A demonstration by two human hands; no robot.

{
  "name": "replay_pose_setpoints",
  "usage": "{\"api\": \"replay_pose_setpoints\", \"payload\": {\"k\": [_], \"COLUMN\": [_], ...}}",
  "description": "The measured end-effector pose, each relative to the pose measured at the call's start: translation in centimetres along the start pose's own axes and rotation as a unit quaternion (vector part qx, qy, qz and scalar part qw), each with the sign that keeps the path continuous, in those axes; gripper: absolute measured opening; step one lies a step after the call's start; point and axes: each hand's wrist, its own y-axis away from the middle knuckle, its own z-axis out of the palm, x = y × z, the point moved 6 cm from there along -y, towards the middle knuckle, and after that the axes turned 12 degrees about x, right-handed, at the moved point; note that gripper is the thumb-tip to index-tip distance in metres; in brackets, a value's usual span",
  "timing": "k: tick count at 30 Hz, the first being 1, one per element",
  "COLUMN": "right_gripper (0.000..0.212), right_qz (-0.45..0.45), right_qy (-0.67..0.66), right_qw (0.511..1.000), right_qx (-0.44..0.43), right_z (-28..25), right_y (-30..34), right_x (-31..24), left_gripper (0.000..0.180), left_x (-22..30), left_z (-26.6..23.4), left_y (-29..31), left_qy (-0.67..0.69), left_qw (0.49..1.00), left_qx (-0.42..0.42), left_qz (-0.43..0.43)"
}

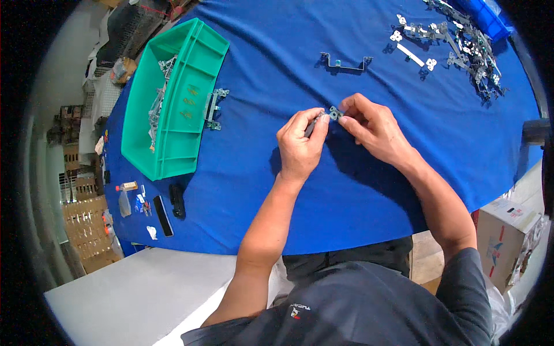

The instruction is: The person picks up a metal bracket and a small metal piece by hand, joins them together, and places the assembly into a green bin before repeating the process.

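Between my two hands, just above the blue cloth, is a small metal bracket (pixel 334 113) with a holed end plate. My left hand (pixel 301 141) is closed in a pinch on its left side, where a dark strip shows between thumb and fingers. The right hand (pixel 375 128) pinches the other side with thumb and forefinger; its fingertips partly cover the piece. Farther off, a U-shaped metal bracket (pixel 346 67) lies alone on the cloth. Another bracket (pixel 213 108) rests against the right side of a green bin (pixel 199 40).
Metal parts lie in the green bin. A loose heap of metal brackets (pixel 482 63) spreads at the far right beside a blue bin (pixel 487 20). Near left are a phone (pixel 163 216), a black object (pixel 177 202) and a bottle (pixel 124 203). A cardboard box (pixel 505 242) stands right of the table.
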Motion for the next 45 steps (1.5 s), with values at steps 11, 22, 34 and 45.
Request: {"api": "replay_pose_setpoints", "payload": {"k": [11,22,34,45], "right_gripper": [0.014,0.016,0.014,0.013], "right_qz": [-0.021,-0.023,-0.070,-0.060], "right_qy": [-0.025,0.017,0.041,0.036], "right_qw": [0.997,1.000,0.997,0.997], "right_qx": [0.069,-0.005,-0.002,0.019], "right_z": [-0.9,0.1,0.1,-0.1], "right_y": [-0.6,-0.3,-0.3,-0.4], "right_x": [0.5,1.2,0.9,0.7], "left_gripper": [0.012,0.013,0.012,0.011], "left_x": [1.1,-0.6,0.4,1.2], "left_z": [-0.1,-0.6,-0.3,0.2], "left_y": [-0.3,-0.2,-0.3,-0.2], "left_qy": [-0.029,0.028,0.002,-0.023], "left_qw": [0.998,0.999,1.000,0.997], "left_qx": [-0.010,0.034,0.023,-0.024], "left_qz": [0.060,-0.026,0.016,0.074]}}
